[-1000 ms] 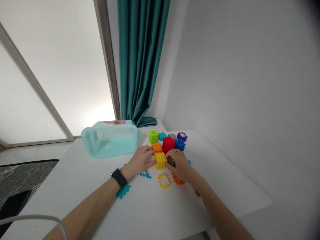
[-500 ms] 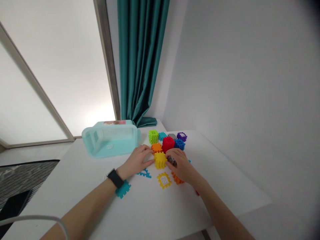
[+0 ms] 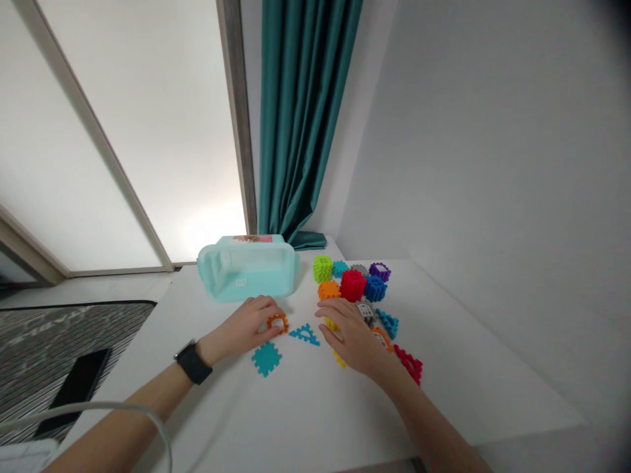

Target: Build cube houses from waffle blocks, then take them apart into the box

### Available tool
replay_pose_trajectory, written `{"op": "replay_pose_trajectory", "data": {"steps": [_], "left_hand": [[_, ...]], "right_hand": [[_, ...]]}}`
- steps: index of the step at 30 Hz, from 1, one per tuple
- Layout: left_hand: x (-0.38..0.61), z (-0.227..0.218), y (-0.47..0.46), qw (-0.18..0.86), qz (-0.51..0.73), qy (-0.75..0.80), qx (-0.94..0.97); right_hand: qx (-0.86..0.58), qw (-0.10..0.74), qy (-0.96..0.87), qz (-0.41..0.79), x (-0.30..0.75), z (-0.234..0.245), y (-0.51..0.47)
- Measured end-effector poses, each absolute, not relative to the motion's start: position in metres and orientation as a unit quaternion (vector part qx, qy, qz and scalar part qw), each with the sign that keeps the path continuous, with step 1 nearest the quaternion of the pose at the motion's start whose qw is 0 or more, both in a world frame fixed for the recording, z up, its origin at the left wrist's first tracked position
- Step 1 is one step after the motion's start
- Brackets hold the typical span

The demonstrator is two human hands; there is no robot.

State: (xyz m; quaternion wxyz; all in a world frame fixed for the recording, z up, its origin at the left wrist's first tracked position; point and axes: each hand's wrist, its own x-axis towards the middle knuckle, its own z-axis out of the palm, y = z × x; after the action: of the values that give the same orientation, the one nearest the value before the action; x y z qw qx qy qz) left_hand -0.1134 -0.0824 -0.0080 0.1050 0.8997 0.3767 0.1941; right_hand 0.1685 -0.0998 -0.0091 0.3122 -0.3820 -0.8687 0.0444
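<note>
Hiding a yellow piece [image 3: 339, 359] (only edges show), the right hand [image 3: 353, 337] rests.

Bare table [image 3: 305, 407] lies open across the lower middle of the frame. Between the left hand [image 3: 244, 326] and right hand [image 3: 352, 335] a narrow gap holds a teal triangle [image 3: 304, 334]. Higher up, coloured cubes [image 3: 353, 284] block centre right, a teal tub [image 3: 249, 270] centre left.

- Left hand [image 3: 246, 326]: bare, with a black watch [image 3: 193, 362] on the wrist, its face dark and squarish, its strap black.
- Right hand [image 3: 353, 336]: bare.
- Forearms: bare along their whole visible length.
</note>
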Motion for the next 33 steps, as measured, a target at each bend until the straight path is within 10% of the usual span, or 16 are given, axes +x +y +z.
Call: {"op": "replay_pose_trajectory", "data": {"steps": [33], "left_hand": [[-0.14, -0.041, -0.121, 0.121, 0.196, 0.402, 0.886]], "right_hand": [[-0.374, 0.24, -0.887, 0.124, 0.128, -0.053, -0.128]]}}
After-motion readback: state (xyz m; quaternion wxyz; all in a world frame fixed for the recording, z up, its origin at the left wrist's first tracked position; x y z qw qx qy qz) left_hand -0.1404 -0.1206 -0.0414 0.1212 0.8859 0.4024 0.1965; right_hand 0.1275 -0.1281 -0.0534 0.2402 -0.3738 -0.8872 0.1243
